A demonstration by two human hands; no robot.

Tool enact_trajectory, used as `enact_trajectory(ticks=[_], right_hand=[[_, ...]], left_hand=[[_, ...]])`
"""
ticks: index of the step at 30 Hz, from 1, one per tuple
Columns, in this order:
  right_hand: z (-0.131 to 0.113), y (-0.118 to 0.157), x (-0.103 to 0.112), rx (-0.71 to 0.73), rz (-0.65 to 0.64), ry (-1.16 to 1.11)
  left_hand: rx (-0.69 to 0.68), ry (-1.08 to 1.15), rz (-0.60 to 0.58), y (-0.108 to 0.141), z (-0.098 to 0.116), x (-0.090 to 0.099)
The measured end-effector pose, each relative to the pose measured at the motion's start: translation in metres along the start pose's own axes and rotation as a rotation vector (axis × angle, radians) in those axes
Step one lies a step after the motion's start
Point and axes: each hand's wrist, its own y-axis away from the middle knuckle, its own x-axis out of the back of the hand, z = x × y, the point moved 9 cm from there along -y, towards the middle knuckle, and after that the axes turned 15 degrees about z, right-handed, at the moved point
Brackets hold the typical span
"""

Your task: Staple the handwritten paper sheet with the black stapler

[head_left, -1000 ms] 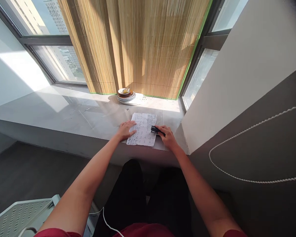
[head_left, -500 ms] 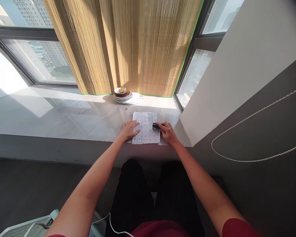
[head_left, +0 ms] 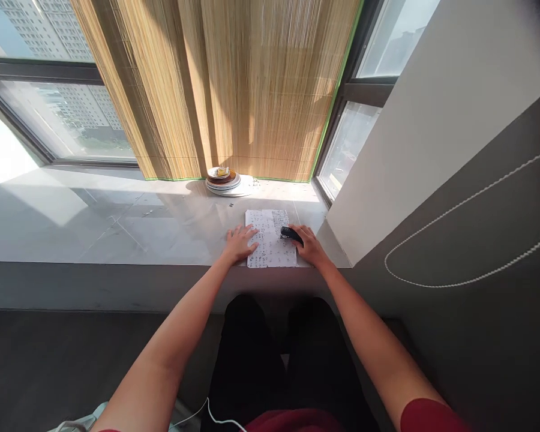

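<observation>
A sheet of paper (head_left: 270, 249) covered in dark writing lies flat on the ledge near its front edge. My left hand (head_left: 239, 243) rests along the paper's left side, fingers spread, with the fingertips and thumb on its margin. At the right side, my right hand (head_left: 309, 245) is closed round a black stapler (head_left: 291, 233), whose front end points left over the upper right part of the writing. Whether the stapler touches the paper I cannot tell.
Stacked plates (head_left: 225, 185) with a small yellow item on top stand at the back of the ledge (head_left: 162, 234). Behind them hangs a bamboo blind (head_left: 252, 90). A beaded cord (head_left: 396, 270) loops at right. A white cable (head_left: 209, 414) crosses my lap.
The stapler now lies at a different angle in my right hand, with more of its length showing. My left hand stays at the paper's left edge. The camera view has shifted slightly.
</observation>
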Motion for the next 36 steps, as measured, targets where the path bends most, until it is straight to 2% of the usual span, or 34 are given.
enact_trajectory(ticks=[3,6,9,12,14,17,20,23,26,29,32,36], right_hand=[[0.009,0.0,0.001,-0.056,0.045,0.006],[0.015,0.001,0.003,-0.04,0.103,0.121],[0.024,0.002,0.019,-0.092,0.299,0.214],[0.03,0.005,0.032,-0.175,0.461,0.139],[0.02,0.001,0.028,-0.15,0.429,0.006],[-0.015,-0.008,0.01,-0.048,0.298,-0.122],[-0.045,-0.018,-0.005,-0.017,0.293,-0.168],[-0.057,-0.027,-0.03,-0.02,0.237,-0.209],[-0.05,-0.029,-0.055,-0.043,0.138,-0.2],[-0.038,-0.026,-0.066,-0.035,0.048,-0.211],[-0.025,-0.022,-0.062,-0.05,0.029,-0.241],[-0.003,-0.015,-0.053,-0.144,0.043,-0.235]], left_hand=[[0.006,-0.01,0.028,0.0,-0.002,0.002],[0.004,0.0,0.051,0.0,-0.001,0.003],[0.011,-0.002,0.045,0.001,0.0,0.005],[0.025,-0.007,0.015,0.003,0.0,0.007],[0.025,0.006,0.019,0.004,0.001,0.011],[0.016,0.024,0.04,0.005,0.002,0.016],[0.015,0.019,0.033,0.007,0.002,0.017],[0.002,0.043,0.062,0.007,0.001,0.017],[0.008,0.082,0.112,0.006,-0.003,0.018],[0.019,0.123,0.114,0.004,-0.008,0.014],[0.012,0.178,0.107,0.003,-0.009,0.01],[0.015,0.206,0.101,0.002,-0.01,0.007]])
